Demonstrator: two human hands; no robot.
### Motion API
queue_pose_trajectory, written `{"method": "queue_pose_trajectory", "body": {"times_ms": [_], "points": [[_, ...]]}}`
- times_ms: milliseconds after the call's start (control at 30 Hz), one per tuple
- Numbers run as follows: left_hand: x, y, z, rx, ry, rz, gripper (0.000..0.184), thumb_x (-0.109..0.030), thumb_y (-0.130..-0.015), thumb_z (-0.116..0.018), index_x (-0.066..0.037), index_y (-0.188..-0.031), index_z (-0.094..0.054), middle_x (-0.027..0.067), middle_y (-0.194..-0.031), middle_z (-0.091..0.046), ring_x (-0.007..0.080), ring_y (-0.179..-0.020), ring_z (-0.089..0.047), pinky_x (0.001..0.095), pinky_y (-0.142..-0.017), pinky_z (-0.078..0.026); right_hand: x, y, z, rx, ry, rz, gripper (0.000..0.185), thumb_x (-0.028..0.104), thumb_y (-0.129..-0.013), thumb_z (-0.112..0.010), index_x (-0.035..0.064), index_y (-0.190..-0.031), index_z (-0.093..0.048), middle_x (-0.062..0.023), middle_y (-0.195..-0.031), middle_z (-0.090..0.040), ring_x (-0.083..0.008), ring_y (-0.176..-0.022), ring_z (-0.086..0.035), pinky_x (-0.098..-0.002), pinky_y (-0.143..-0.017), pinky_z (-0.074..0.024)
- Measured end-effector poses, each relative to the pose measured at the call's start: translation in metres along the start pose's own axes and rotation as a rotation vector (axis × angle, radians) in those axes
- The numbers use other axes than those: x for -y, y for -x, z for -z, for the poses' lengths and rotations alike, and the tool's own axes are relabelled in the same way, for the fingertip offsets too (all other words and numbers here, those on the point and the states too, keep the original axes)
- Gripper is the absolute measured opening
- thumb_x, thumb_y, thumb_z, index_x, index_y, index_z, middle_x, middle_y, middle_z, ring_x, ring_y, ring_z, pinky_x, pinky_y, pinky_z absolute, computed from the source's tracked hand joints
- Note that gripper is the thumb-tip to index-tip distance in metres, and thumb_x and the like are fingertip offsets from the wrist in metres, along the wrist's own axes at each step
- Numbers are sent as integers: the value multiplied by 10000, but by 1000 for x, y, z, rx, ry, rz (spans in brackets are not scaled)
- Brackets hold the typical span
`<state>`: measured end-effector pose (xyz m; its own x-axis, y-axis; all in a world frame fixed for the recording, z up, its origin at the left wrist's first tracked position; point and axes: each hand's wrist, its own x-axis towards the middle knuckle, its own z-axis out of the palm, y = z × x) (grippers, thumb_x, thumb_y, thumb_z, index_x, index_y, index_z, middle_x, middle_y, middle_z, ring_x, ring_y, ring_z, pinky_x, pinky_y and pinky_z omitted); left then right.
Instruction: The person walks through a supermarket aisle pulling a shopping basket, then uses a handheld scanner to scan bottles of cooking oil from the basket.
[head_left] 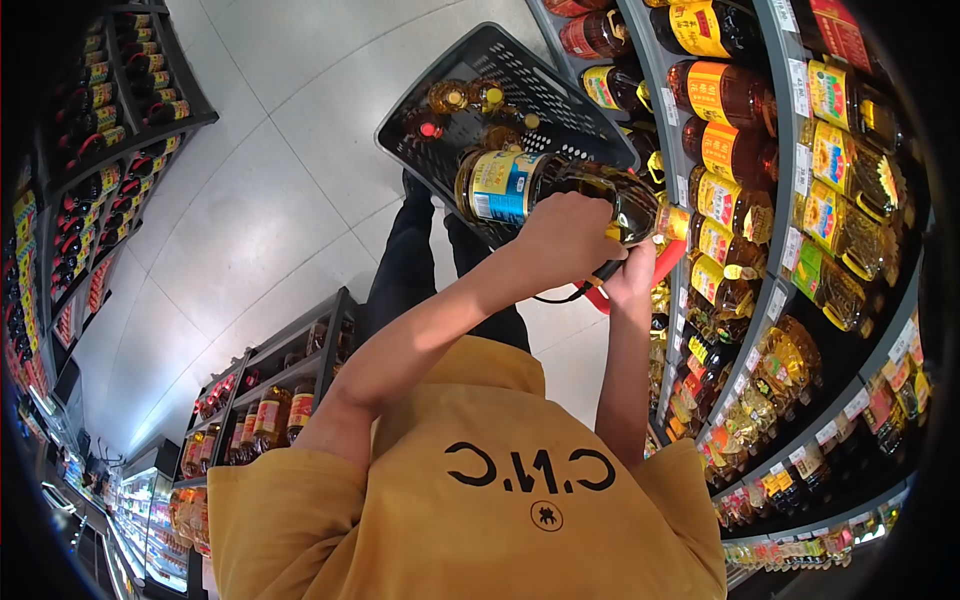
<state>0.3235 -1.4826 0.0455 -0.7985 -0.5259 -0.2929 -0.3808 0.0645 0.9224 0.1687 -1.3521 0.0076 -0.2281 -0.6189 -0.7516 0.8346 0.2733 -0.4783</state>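
My left hand (570, 235) is closed on a large bottle of dark oil (505, 188) with a blue and yellow label. The bottle lies nearly level, its base to the left, over the near part of a black basket (440, 75). My right hand (630, 278) is closed beside the bottle's neck end and the red handle (668, 262); its fingers are partly hidden, so what they grip is unclear. A small dark object with a thin black cord shows between my hands. Several bottles (455, 97) are inside the basket.
Curved shelves (790, 200) of oil bottles with price tags run along the right. Shelves of dark bottles (95, 180) are at the left, and a lower rack (270, 410) of bottles is beside my left arm. Tiled floor (230, 200) lies between them.
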Motion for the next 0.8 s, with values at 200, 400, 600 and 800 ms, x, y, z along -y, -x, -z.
{"method": "queue_pose_trajectory", "body": {"times_ms": [200,400,600,800], "points": [[27,-5,7,69,47,106,467,-391,-735,-771,54,-740,-629,222,-737,-666,377,-745,-675,429,-688,-511,-12,-12,-12,-216,55,15,300,304,-987,-435,70,-1059,-610,-15,-805,-606,-123,-673,-561,-292,-607,-489],[87,-29,11,169,131,365,481,-332,-677,-823,66,-904,-676,196,-825,-696,296,-814,-691,369,-740,-507,-28,-58,-3,-219,-14,-63,262,300,-1028,-486,61,-1028,-593,-5,-763,-571,-79,-589,-503,-244,-516,-431],[162,-66,-1,198,297,518,318,-113,-699,-797,27,-960,-681,69,-869,-717,116,-786,-634,277,-765,-501,-65,-134,33,-268,-3,-128,217,263,-968,-625,47,-970,-646,-20,-774,-621,-101,-572,-560,-247,-471,-457],[257,-91,-29,165,343,572,267,-40,-691,-766,0,-942,-683,39,-841,-705,120,-774,-632,265,-751,-491,-88,-208,59,-327,57,-155,185,191,-920,-678,25,-1001,-667,-35,-828,-655,-113,-598,-595,-246,-447,-442]]}}
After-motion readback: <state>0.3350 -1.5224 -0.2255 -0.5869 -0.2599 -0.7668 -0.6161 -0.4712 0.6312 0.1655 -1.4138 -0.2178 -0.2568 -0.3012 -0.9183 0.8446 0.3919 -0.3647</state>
